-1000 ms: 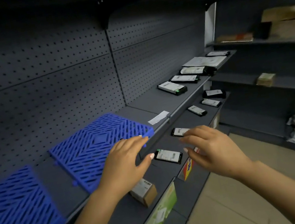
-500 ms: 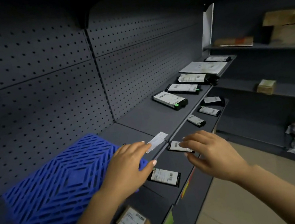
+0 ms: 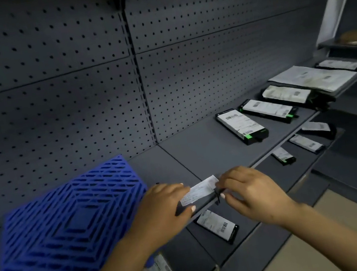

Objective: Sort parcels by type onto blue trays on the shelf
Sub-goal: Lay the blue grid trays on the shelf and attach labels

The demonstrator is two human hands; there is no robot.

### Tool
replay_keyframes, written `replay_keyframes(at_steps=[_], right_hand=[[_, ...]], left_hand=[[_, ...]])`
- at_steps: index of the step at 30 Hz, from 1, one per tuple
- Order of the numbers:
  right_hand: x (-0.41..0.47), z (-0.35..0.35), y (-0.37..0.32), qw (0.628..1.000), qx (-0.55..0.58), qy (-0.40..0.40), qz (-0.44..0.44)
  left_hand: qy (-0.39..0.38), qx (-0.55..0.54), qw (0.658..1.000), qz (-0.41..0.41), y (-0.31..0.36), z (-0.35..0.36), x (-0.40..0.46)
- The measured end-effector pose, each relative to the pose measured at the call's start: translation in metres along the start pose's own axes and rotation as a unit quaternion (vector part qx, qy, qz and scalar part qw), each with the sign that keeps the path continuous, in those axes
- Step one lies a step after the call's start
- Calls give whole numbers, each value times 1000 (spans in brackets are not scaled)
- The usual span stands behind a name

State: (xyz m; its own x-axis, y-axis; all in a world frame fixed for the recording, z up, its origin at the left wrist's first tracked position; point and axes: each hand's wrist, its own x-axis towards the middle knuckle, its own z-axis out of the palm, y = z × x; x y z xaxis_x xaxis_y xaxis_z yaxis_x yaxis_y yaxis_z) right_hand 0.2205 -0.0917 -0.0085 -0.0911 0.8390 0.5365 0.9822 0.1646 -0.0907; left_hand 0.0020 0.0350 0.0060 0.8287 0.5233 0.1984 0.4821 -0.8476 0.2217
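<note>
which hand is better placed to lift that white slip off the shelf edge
Right, probably. The right hand pinches the white slip's end near the shelf edge; the left hand only rests on its other end.

I see a grey shelf (image 3: 200,155). On it lie a blue tray (image 3: 69,226), a paper slip (image 3: 200,192) and black parcels (image 3: 242,125).

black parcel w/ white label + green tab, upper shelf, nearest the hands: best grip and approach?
Black parcel lies flat, long axis running front to back on the shelf, clear of its neighbour. Probably best to come from the front and above, pinching the two long sides near the green-tabbed front end.
</note>
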Motion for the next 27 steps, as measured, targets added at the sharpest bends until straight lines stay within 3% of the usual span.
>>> replay_keyframes(at_steps=[13, 27], right_hand=[[29, 49, 56, 983, 116, -33, -140], [21, 62, 69, 970, 167, 18, -175]], left_hand=[[27, 87, 987, -130, 37, 35, 3], [126, 71, 983, -115, 57, 55, -5]])
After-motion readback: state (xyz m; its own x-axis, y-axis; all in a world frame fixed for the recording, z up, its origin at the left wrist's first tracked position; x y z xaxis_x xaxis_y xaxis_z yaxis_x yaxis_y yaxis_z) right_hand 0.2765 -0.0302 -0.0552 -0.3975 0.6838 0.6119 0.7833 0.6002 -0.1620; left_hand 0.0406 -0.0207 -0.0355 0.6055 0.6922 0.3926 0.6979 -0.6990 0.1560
